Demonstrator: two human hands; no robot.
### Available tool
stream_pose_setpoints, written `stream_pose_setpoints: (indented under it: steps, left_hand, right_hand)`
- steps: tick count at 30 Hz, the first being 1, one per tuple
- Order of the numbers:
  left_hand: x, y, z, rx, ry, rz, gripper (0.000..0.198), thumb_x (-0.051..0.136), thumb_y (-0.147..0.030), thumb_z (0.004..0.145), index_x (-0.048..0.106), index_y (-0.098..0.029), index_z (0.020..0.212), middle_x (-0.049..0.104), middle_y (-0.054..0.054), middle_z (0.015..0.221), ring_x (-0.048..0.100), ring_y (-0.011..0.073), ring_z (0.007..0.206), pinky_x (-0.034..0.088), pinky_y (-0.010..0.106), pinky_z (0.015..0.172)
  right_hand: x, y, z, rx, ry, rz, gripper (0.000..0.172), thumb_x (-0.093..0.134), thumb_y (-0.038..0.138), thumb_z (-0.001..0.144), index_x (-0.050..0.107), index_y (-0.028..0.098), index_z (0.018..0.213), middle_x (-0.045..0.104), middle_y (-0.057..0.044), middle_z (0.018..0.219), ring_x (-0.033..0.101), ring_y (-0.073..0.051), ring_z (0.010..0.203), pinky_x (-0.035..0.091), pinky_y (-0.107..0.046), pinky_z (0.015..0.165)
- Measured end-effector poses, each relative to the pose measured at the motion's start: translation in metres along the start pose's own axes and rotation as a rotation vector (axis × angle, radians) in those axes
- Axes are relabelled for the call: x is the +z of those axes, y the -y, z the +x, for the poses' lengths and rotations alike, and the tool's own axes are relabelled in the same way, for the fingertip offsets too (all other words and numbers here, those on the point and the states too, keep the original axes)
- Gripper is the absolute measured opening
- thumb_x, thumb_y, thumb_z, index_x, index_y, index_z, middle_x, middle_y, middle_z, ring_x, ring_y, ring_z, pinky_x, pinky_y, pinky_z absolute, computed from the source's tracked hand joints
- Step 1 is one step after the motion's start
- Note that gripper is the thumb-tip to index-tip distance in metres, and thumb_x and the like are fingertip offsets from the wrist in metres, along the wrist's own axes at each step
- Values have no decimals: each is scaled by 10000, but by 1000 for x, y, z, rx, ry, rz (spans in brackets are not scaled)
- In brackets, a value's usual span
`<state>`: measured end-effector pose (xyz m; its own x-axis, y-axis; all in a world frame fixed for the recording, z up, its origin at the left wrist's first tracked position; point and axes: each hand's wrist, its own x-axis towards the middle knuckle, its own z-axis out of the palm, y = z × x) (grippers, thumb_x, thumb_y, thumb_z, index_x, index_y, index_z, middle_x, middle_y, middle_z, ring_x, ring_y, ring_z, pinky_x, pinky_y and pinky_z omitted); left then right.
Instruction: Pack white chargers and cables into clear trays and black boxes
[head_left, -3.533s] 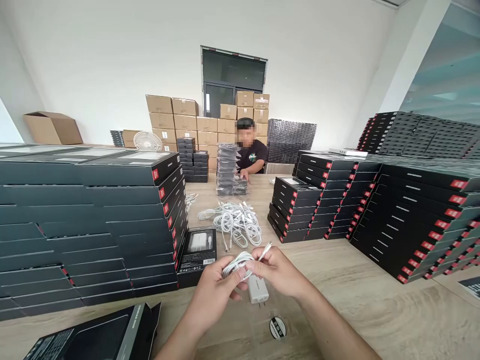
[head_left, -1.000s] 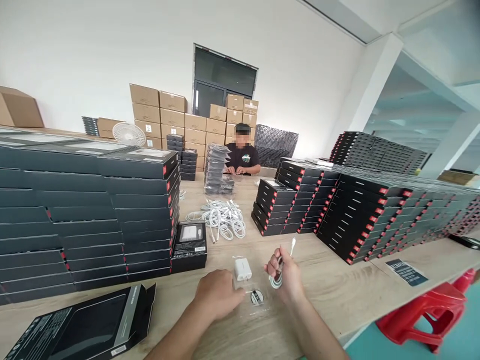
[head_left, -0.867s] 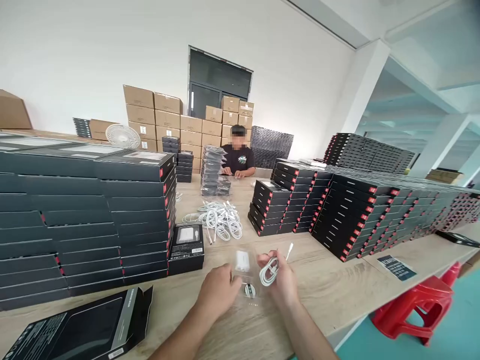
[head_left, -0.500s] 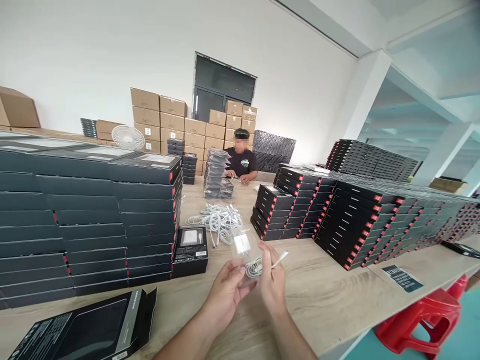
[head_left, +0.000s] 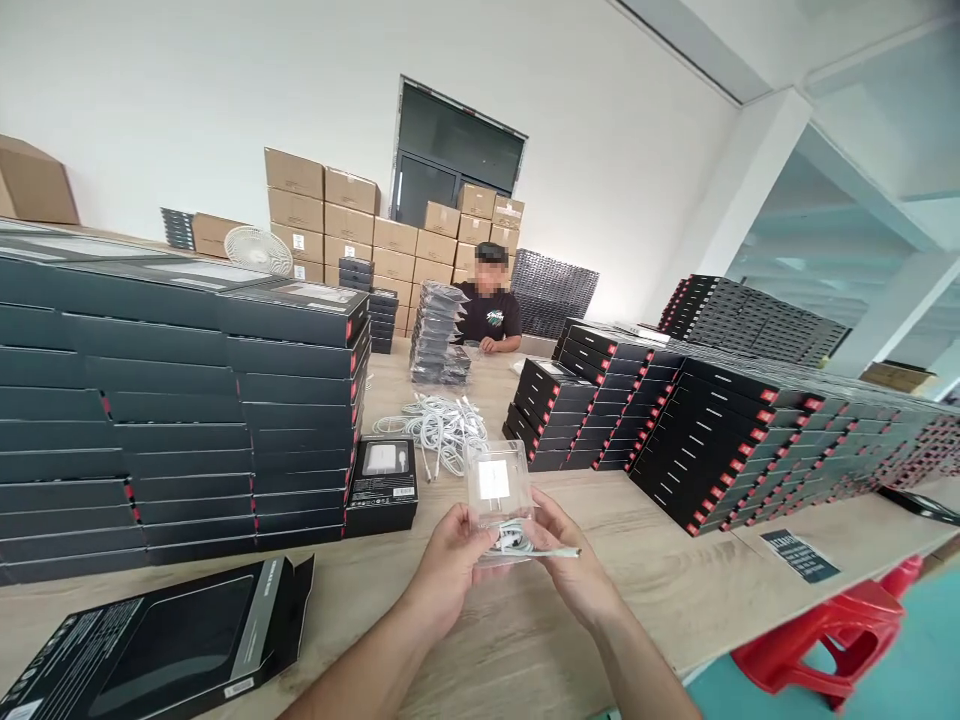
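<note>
My left hand point(head_left: 450, 560) is closed around the left side of a clear plastic tray point(head_left: 519, 460), its thumb over the lower edge. A white charger plug point(head_left: 493, 480) sits in the tray's upper part. Against the lower part lies a coiled white cable point(head_left: 513, 538), one end sticking out to the right. My right hand point(head_left: 570, 550) grips the coil and the tray's right side, thumb on the cable. Beyond the tray spreads a tangled pile of white cables point(head_left: 439, 430). An open black box point(head_left: 172, 640) lies at the lower left.
Stacked black boxes point(head_left: 165, 400) stand at left, with a lone black box point(head_left: 382, 490) beside them. More black boxes point(head_left: 697, 440) line the right. Wrapped trays point(head_left: 435, 330) are piled before a person point(head_left: 491, 315) across the table. A red stool point(head_left: 832, 630) is at lower right.
The clear tray now stands more upright and faces me. My right hand has brought the coiled cable against its lower part. The view has shifted slightly.
</note>
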<state>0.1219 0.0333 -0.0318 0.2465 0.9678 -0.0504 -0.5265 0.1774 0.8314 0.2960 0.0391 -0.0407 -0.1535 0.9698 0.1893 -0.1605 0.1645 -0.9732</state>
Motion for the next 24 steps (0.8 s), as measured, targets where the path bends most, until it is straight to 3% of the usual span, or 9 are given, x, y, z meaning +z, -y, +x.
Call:
stream_pose_setpoints:
  steps: [2, 8, 10, 13, 16, 20, 24]
  left_hand:
    - [-1, 2, 1, 14, -38, 53, 470, 866, -405, 591, 465, -217, 748, 755, 58, 957, 711, 250, 868, 574, 357, 685]
    - [-8, 4, 7, 62, -217, 124, 441, 844, -412, 566, 496, -221, 758, 720, 11, 816, 702, 224, 748, 567, 325, 602]
    - [-11, 0, 6, 25, -213, 104, 408, 834, -374, 582, 544, -217, 824, 737, 30, 873, 714, 233, 780, 566, 332, 628]
    - [-13, -6, 4, -68, -102, 93, 460, 797, -265, 604, 638, -188, 1029, 764, 83, 961, 725, 269, 876, 563, 357, 706]
    - [-12, -7, 4, -18, -43, 61, 437, 769, -191, 576, 686, -147, 1003, 773, 116, 1020, 721, 281, 936, 543, 367, 810]
    - [-10, -3, 8, 31, -125, -27, 442, 750, -175, 559, 696, -143, 996, 764, 122, 1102, 713, 274, 969, 527, 360, 844]
    - [-8, -1, 10, 4, -164, -26, 425, 740, -150, 520, 692, -146, 942, 774, 125, 1067, 707, 284, 975, 520, 359, 826]
  right_hand:
    - [7, -1, 2, -51, 21, -58, 619, 742, 455, 813, 559, 215, 1353, 728, -92, 1017, 685, -242, 895, 532, -385, 814]
    - [25, -13, 13, -138, -148, -215, 609, 752, 423, 774, 580, 197, 1313, 703, -36, 856, 636, -189, 748, 517, -314, 687]
    - [26, -15, 15, -113, -126, -153, 628, 777, 435, 747, 598, 187, 1296, 701, -28, 830, 627, -181, 720, 503, -305, 657]
    - [24, -16, 13, -41, -70, -71, 641, 792, 458, 738, 615, 203, 1299, 699, -19, 810, 617, -174, 696, 483, -290, 618]
    - [17, -17, 7, 9, -133, -55, 592, 741, 517, 772, 656, 199, 1264, 701, -34, 813, 624, -189, 724, 496, -306, 637]
    - [6, -16, -2, -30, -294, -36, 384, 715, 479, 765, 753, 188, 1013, 695, -57, 853, 607, -191, 757, 488, -288, 634]
    - [4, -14, -7, -116, -257, -87, 276, 765, 442, 742, 715, 184, 826, 631, -13, 729, 513, -132, 615, 412, -233, 525]
